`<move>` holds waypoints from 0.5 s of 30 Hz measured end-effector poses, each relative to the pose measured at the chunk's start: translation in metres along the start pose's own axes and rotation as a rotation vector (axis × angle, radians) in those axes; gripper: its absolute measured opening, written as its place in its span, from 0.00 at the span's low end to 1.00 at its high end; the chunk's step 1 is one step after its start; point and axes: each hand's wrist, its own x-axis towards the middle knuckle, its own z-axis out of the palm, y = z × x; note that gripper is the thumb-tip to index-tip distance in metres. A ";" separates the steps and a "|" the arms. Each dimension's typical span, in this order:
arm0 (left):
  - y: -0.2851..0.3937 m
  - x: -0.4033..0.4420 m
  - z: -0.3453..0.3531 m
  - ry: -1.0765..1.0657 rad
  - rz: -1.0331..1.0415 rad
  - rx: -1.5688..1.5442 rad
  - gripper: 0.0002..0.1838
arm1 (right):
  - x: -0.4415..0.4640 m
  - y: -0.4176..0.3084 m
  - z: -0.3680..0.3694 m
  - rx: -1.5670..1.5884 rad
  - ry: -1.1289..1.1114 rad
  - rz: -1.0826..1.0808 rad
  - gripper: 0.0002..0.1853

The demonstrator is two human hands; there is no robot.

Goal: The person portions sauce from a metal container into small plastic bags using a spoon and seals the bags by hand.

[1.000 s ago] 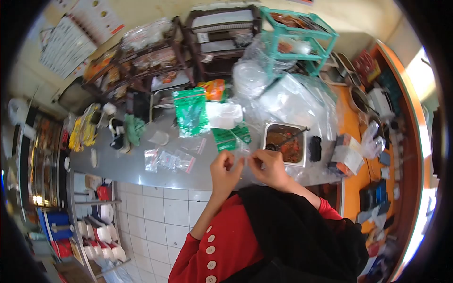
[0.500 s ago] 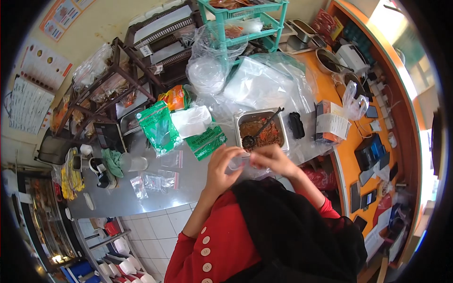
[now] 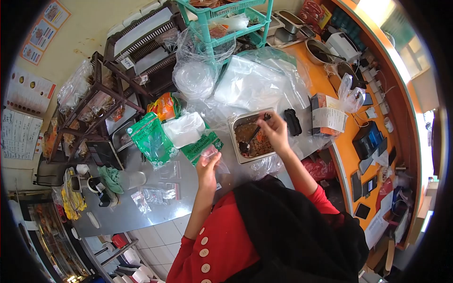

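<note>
My left hand (image 3: 207,166) is closed on a small clear plastic bag (image 3: 221,162), just in front of the green packets. My right hand (image 3: 275,129) grips the handle of a dark ladle (image 3: 244,146) over a square metal container (image 3: 231,126). The ladle's bowl rests in brown and reddish food (image 3: 260,144). Left of the container are a green packet (image 3: 150,137) and a white stack (image 3: 184,129), which lies partly on another green packet (image 3: 198,147). A black object (image 3: 293,122) lies right of the container.
Small clear bags (image 3: 153,194) lie on the metal table (image 3: 188,186). Large clear plastic sheets (image 3: 250,85) are behind the container. A teal rack (image 3: 207,28) and brown trays (image 3: 141,42) stand at the back. A box (image 3: 328,118) is at the right, beside an orange counter (image 3: 342,141).
My hands have moved apart. My right hand has gone to the container and taken hold of the ladle; my left keeps the small bag. The view has shifted and turned.
</note>
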 end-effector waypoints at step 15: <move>0.005 -0.005 0.017 0.017 -0.051 0.305 0.19 | -0.014 0.016 0.022 -0.242 0.116 -0.336 0.02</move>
